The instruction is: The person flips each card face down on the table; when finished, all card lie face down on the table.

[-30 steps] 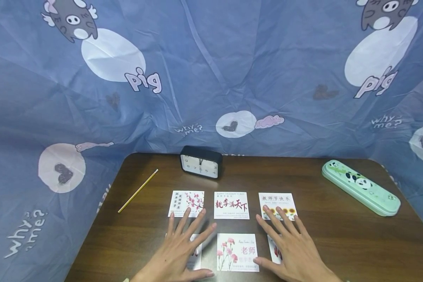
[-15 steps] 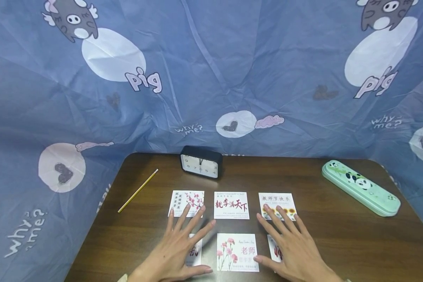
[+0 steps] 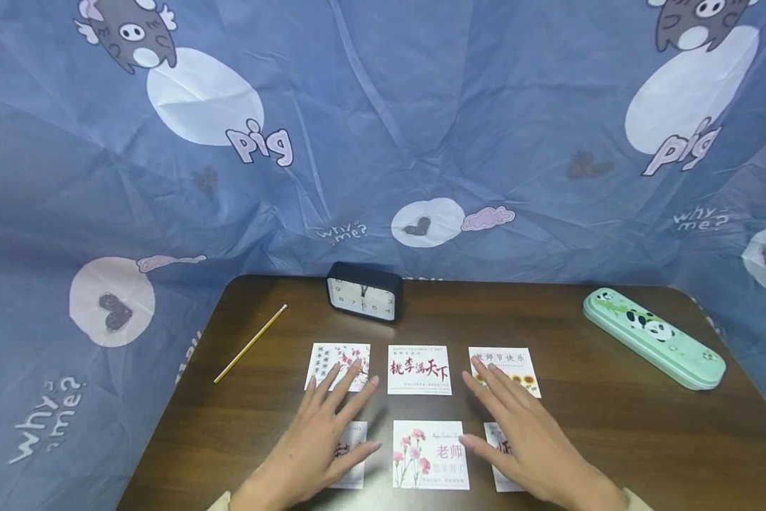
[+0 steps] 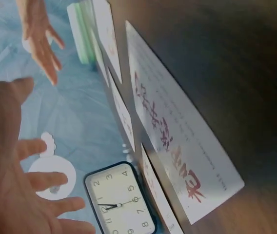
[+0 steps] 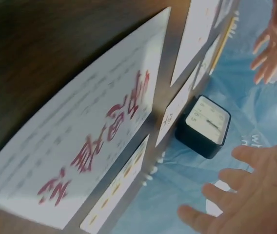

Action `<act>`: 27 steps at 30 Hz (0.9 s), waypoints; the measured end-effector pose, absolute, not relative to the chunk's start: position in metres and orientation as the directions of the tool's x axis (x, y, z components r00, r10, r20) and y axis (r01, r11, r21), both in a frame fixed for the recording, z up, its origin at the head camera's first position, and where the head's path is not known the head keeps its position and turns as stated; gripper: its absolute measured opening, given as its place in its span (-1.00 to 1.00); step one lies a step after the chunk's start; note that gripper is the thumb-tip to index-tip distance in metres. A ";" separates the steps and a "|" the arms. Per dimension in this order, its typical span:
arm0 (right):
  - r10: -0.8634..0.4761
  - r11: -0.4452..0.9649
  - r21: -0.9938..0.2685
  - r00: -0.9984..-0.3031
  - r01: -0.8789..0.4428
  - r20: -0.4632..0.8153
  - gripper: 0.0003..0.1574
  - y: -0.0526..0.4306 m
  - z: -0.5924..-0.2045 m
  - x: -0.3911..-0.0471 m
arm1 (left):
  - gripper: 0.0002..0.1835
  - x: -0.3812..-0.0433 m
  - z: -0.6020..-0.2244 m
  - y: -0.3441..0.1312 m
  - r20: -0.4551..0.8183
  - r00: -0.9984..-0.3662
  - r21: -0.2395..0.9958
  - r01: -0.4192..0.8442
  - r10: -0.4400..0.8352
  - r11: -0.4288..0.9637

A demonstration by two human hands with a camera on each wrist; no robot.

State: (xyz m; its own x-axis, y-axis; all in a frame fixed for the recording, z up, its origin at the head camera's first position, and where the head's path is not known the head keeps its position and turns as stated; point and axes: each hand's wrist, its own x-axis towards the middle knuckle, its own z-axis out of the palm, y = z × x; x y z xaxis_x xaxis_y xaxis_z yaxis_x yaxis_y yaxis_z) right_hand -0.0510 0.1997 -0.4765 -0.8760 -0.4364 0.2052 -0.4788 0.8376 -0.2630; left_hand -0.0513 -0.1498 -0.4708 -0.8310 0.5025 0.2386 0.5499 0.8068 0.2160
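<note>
Small white square cards lie face up in two rows of three. My left hand point(image 3: 309, 443), fingers spread, hangs palm down above the left pair, partly hiding the pink-blossom card point(image 3: 321, 357) and the red-lettered card point(image 4: 177, 136) nearer me. Above the right pair is my right hand point(image 3: 536, 443), also spread, overlapping the sunflower card point(image 3: 520, 365) and another red-lettered card point(image 5: 97, 131). Between the hands sit a card with big red characters point(image 3: 419, 370) and a carnation card point(image 3: 430, 455). Both wrist views show a gap between fingers and cards; neither hand holds anything.
A black alarm clock point(image 3: 363, 292) stands at the back of the brown table point(image 3: 485, 312). To the left lies a yellow pencil point(image 3: 251, 343), to the right a green panda pencil case point(image 3: 654, 339). A blue printed cloth point(image 3: 357, 142) hangs behind and around the sides.
Both hands have shifted slightly forward over the cards, and both thumbs now sit farther up in the head view. The cards, clock, pencil and case stay put.
</note>
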 end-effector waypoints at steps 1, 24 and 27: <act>-0.437 0.822 -0.305 -0.876 -0.481 0.204 0.05 0.198 -0.476 -0.053 | -0.10 -0.053 -0.470 -0.151 0.251 -0.840 0.227 0.534 0.481 0.814; -0.596 0.310 -0.930 -0.803 -0.197 -0.029 -0.17 0.111 -0.465 -0.102 | -0.45 -0.090 -0.480 -0.196 0.178 -0.983 0.741 0.168 0.051 0.650; -0.625 0.243 -0.963 -0.778 -0.115 -0.065 -0.17 0.096 -0.471 -0.104 | -0.48 -0.094 -0.482 -0.200 0.128 -0.991 0.768 0.117 0.028 0.630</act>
